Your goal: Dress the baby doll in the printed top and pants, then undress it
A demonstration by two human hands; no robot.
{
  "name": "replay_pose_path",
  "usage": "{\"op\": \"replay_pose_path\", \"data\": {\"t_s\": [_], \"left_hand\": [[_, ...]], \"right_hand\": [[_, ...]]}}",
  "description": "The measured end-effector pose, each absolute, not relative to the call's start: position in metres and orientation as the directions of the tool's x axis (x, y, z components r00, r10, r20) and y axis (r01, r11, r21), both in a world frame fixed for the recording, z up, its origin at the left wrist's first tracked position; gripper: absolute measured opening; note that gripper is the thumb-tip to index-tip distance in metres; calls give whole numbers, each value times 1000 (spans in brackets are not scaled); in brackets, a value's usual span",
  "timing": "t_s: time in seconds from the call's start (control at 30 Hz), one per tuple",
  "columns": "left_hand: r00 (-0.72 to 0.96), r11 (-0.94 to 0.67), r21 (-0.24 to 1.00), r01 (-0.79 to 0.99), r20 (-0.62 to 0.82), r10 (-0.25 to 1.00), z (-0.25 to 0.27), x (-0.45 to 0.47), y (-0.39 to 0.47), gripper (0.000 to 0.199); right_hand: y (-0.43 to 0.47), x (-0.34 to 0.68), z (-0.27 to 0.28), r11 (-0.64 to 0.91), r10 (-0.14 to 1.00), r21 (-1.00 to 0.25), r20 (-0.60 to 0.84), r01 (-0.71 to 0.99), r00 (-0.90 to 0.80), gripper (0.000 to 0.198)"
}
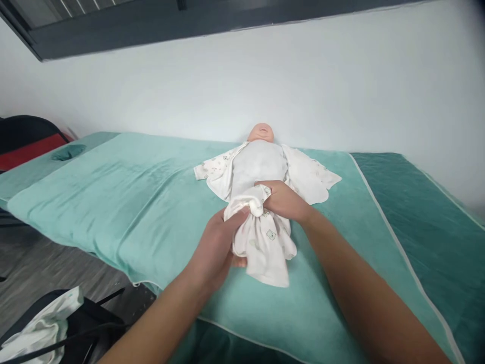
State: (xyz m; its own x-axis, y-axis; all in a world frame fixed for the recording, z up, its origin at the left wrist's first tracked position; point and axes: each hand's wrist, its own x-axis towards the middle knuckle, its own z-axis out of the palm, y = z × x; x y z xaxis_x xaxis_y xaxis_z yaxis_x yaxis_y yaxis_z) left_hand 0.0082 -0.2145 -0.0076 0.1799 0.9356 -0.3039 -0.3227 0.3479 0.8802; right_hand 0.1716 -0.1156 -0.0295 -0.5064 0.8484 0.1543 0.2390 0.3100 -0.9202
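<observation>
A baby doll (pixel 261 132) lies on its back on a green-covered bed, its head by the wall. Its white cloth torso (pixel 259 164) shows, and a white printed baby shirt (pixel 309 177) is spread open at both sides of it. Over the doll's legs, white printed baby pants (pixel 271 242) are bunched up. My left hand (pixel 215 245) grips the bunched cloth by the doll's foot (pixel 239 261), thumb on top. My right hand (pixel 284 201) is closed on the upper edge of the same cloth. Most of the doll's legs are hidden.
The green sheet (pixel 151 177) covers the bed, with a darker green cover (pixel 428 217) at the right. A black chair (pixel 94 313) with white cloth (pixel 41 328) on it stands at lower left. Another black and red chair (pixel 30 139) is at far left. A white wall (pixel 189 91) runs behind.
</observation>
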Motion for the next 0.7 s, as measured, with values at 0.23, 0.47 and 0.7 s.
{"op": "replay_pose_path", "data": {"t_s": [0.23, 0.47, 0.7], "left_hand": [[-78, 298, 885, -357, -346, 935, -7, 28, -264, 29], [-206, 266, 842, -469, -397, 894, -39, 45, -298, 38], [-400, 180, 868, -463, -386, 831, -71, 30, -310, 35]], "right_hand": [[-119, 172, -25, 378, 789, -864, 113, 332, -604, 16], [-119, 170, -25, 405, 740, -794, -7, 453, -673, 19], [-123, 168, -18, 442, 720, -697, -99, 564, -687, 13]]}}
